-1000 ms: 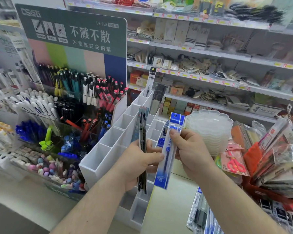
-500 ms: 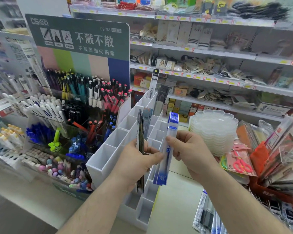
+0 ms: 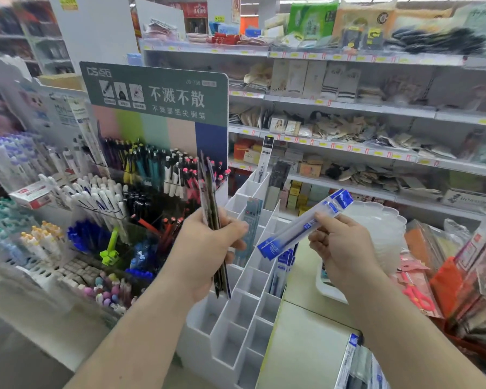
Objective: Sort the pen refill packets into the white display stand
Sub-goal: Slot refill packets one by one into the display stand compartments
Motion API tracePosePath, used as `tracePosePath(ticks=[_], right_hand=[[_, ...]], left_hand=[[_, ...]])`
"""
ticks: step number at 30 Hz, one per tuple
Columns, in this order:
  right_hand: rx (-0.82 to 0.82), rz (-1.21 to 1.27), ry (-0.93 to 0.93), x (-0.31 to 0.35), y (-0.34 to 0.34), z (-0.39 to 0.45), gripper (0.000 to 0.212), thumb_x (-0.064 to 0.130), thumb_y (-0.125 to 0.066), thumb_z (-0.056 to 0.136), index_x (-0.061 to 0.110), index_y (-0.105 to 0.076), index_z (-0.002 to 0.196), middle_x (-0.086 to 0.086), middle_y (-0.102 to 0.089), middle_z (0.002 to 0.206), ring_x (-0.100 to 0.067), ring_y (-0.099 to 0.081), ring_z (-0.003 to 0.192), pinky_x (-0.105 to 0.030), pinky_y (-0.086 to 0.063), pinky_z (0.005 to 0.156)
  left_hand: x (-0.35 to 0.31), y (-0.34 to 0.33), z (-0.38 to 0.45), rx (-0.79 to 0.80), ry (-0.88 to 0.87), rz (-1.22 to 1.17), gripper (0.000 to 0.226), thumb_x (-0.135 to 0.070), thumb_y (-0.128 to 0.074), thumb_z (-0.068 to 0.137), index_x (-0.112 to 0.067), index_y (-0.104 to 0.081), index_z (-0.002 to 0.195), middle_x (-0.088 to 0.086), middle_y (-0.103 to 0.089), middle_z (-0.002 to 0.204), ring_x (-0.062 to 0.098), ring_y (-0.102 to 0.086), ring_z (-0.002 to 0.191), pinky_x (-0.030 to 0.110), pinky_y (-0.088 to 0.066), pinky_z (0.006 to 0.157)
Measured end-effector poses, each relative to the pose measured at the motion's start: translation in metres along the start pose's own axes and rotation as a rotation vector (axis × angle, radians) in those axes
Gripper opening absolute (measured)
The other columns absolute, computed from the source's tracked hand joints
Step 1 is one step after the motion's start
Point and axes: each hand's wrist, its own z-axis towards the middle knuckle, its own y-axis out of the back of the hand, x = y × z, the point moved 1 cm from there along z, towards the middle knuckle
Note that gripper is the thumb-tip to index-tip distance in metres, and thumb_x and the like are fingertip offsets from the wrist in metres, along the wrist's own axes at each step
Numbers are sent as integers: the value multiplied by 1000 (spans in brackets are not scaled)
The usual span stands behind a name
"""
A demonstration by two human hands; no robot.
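Shop shelving: long white metal shelves [image 3: 348,108] with yellow price tags ran across the back, loaded with blurred small goods.
Pen display: a green-headed cardboard sign [image 3: 155,94] with white Chinese lettering stood at the left above clear tiers of upright pens [image 3: 152,169].
Display stand: the white stepped plastic display stand [image 3: 244,299] with square open compartments sat in the centre, between the two forearms; a pale blue packet [image 3: 251,220] stood in an upper compartment, dark blue packets [image 3: 281,270] in one on its right side, and a tall black-topped packet [image 3: 265,158] at the very back.
Dish stack: a stack of clear scalloped plastic dishes [image 3: 376,220] stood just right of the stand.
Left hand: the left hand [image 3: 208,248] gripped an upright fan of thin dark refill packets [image 3: 212,209], fingers curled round it, just left of the stand.
Right hand: the right hand [image 3: 340,245] pinched a long clear refill packet with blue ends [image 3: 303,228] between thumb and fingers, tilted, its lower end above the stand's right side.
Counter packets: more blue-and-clear packets [image 3: 354,363] lay at the lower right edge.
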Motion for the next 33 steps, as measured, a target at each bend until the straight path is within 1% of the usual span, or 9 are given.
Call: tracePosePath(ticks=[3, 8, 13, 17, 19, 22, 28, 31, 33], right_hand=[[-41, 4, 52, 5, -4, 6, 11, 7, -59, 97, 10, -61, 87, -2, -58, 62, -9, -48, 47, -18, -45, 45], [-71, -1, 154, 22, -23, 21, 16, 7, -62, 95, 13, -59, 80, -7, -57, 67, -12, -48, 47, -19, -44, 44], [-98, -141, 335, 43, -51, 30, 14, 7, -66, 92, 11, -60, 80, -6, -64, 69, -9, -56, 42, -20, -50, 45], [-56, -260, 436, 49, -70, 31, 10, 10, -67, 91, 11, -62, 82, -3, -66, 68, -9, -60, 44, -24, -54, 49], [-7, -292, 457, 47, -80, 30, 9, 10, -68, 90, 11, -64, 83, -3, -66, 67, -10, -61, 47, -25, -54, 49], [57, -344, 458, 43, -91, 30, 8, 10, -69, 90, 11, -65, 83, -7, -69, 72, -14, -63, 51, -26, -56, 51], [138, -452, 451, 29, -104, 35, 7, 12, -69, 91, 12, -65, 85, -4, -68, 72, -12, -64, 49, -23, -53, 49], [184, -506, 451, 21, -110, 36, 4, 13, -69, 91, 12, -67, 88, -7, -71, 75, -14, -66, 50, -26, -55, 50], [196, -521, 450, 19, -113, 37, 5, 14, -70, 90, 16, -67, 86, -6, -72, 76, -14, -67, 51, -27, -57, 52]], left_hand=[[-4, 10, 5, -49, -3, -31, 30, 1, -65, 88, -16, -45, 74, 4, -58, 68, 15, -59, 54, 22, -41, 44], [-5, 13, 9, -83, 17, -103, 27, 0, -62, 90, -15, -44, 76, 3, -60, 61, 16, -57, 47, 23, -47, 43], [2, 18, 9, -102, 36, -114, 28, 0, -60, 92, -14, -46, 72, 3, -59, 61, 16, -55, 48, 24, -46, 43], [4, 22, 8, -113, 42, -132, 27, 0, -59, 93, -14, -48, 73, 2, -58, 60, 15, -55, 47, 24, -47, 43], [4, 23, 7, -117, 46, -141, 28, 1, -59, 92, -14, -48, 71, 3, -58, 60, 15, -54, 47, 23, -46, 42], [6, 23, 7, -111, 57, -148, 34, 3, -59, 90, -17, -48, 65, 5, -56, 61, 16, -53, 47, 23, -43, 42], [6, 24, 8, -89, 60, -158, 36, 2, -59, 91, -17, -49, 62, 4, -56, 60, 15, -52, 46, 22, -42, 42], [6, 25, 8, -82, 57, -161, 40, 1, -59, 91, -19, -52, 58, 5, -56, 60, 15, -52, 45, 22, -41, 41], [6, 25, 7, -78, 61, -160, 44, 1, -59, 91, -21, -53, 54, 5, -56, 60, 15, -52, 45, 22, -41, 41]])
